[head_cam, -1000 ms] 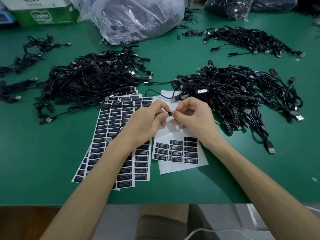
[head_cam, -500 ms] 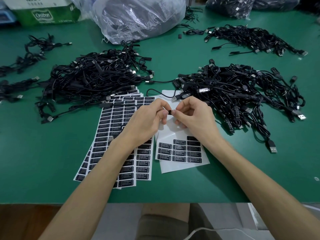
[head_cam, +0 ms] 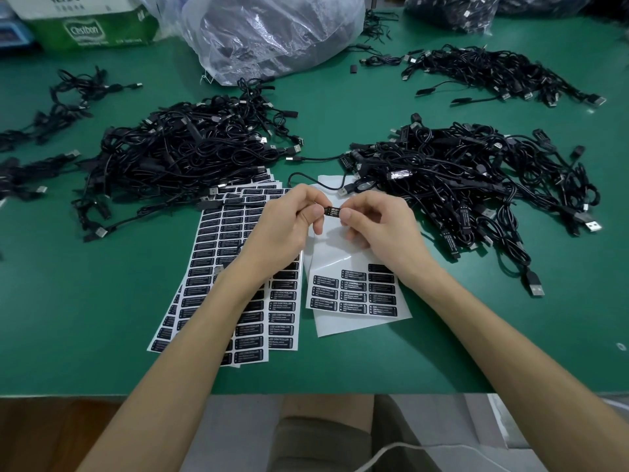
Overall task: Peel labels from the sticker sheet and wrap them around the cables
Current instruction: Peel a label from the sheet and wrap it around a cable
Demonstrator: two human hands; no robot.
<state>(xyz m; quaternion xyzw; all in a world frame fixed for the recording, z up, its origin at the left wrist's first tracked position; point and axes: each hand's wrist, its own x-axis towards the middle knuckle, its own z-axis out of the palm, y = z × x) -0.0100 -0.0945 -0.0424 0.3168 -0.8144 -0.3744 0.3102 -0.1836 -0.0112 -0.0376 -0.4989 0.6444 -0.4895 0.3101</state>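
Green matting covers the workbench (head_cam: 85,318) where a person's two hands meet just above centre frame. The left hand (head_cam: 282,226) is curled almost closed, thumb and forefinger pinching one end of a small black controller block (head_cam: 334,210) on a cable. The right hand (head_cam: 377,229), equally curled, pinches the other end between thumb and forefinger, its other fingers tucked beneath. A black label with white lettering (the words "LED CON" can just be read) lies along the block's visible face between the fingertips; whether it goes all the way round cannot be told.

Directly below the hands, lower centre, lies the sticker sheet (head_cam: 354,291), its upper part bare glossy backing and only its bottom rows carrying black labels. To its left a fanned stack of full sheets (head_cam: 231,253) runs under the left forearm. One tangled pile of black cables (head_cam: 183,155) sits at centre left and another pile (head_cam: 459,175) at centre right, some of the right pile's cables bearing labels. A clear plastic bag (head_cam: 272,32) stands at top centre.
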